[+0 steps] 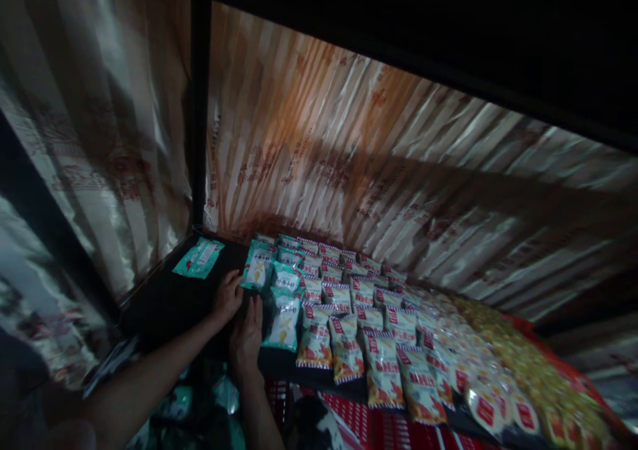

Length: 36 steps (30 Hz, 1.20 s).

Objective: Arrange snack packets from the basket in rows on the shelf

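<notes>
My left hand (229, 298) is at the lower left corner of a green-and-white snack bag (258, 265), fingertips at its edge, not wrapped round it. My right hand (248, 337) lies just below that bag, its fingers stretched out and pointing away from me. Right of it stands a column of like bags, the front green snack bag (284, 320) being nearest to that hand. Another green bag (199, 258) lies flat by itself in the back left corner of the black shelf (164, 307).
Rows of cream-and-red snack bags (349, 350) fill the shelf to the right. Beyond them lie clear-wrapped round packs (486, 407) and yellowish packs (538, 377). Below the shelf edge are red plastic baskets (359, 418) and more green bags (179, 403). Wrinkled sheeting (309, 144) lines the back.
</notes>
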Motion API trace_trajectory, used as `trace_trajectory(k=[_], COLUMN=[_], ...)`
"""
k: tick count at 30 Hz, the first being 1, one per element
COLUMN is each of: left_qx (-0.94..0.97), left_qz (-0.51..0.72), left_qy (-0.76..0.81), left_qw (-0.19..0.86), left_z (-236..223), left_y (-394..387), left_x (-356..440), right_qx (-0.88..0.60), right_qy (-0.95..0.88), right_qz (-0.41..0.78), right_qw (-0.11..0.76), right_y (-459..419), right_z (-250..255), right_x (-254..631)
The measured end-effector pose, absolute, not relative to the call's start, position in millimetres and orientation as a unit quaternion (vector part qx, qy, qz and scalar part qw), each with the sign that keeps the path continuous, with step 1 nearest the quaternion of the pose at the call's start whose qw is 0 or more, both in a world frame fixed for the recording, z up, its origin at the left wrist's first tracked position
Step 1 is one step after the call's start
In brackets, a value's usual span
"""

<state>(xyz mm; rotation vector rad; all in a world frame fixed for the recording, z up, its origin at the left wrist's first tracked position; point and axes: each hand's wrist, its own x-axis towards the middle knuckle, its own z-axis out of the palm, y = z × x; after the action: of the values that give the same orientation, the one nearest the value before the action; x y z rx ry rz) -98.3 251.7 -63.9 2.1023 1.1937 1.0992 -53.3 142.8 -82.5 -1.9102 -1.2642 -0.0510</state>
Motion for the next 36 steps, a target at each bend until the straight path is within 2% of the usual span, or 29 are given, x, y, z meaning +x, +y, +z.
trace_trajectory(k=[11,18,21,24,26,29,36], left_qx=[0.802,0.809,0.843,0.877,0.885,0.863,0.824], left_qz=[0.329,0.317,0.278,0.188,0.09,-0.012,-0.036], left_qy=[0.395,0.372,0.338,0.306,0.305,0.333,0.405], left_qw=[0.305,0.326,0.314,0.318,0.339,0.38,0.394], left_z=[-50,-57,-60,-65,-74,-94,-128], left_y=[165,109,88,70,60,49,51], left_x=[-141,-171,-182,-196,-207,-226,-236], right_qx=[-0.714,-0.686,-0.704,-0.779,-0.792,-0.793,-0.8], right_qy=[-0.533,-0.554,-0.57,-0.541,-0.53,-0.531,-0.522], right_qz=[0.016,0.028,0.093,0.2,0.224,0.24,0.248], right_qw=[0.454,0.47,0.413,0.244,0.202,0.178,0.164], right_y=[89,36,16,2,-3,-4,4], right_z=[-77,-91,-104,-119,-126,-130,-130], right_x=[-80,-87,-86,-82,-80,-80,-87])
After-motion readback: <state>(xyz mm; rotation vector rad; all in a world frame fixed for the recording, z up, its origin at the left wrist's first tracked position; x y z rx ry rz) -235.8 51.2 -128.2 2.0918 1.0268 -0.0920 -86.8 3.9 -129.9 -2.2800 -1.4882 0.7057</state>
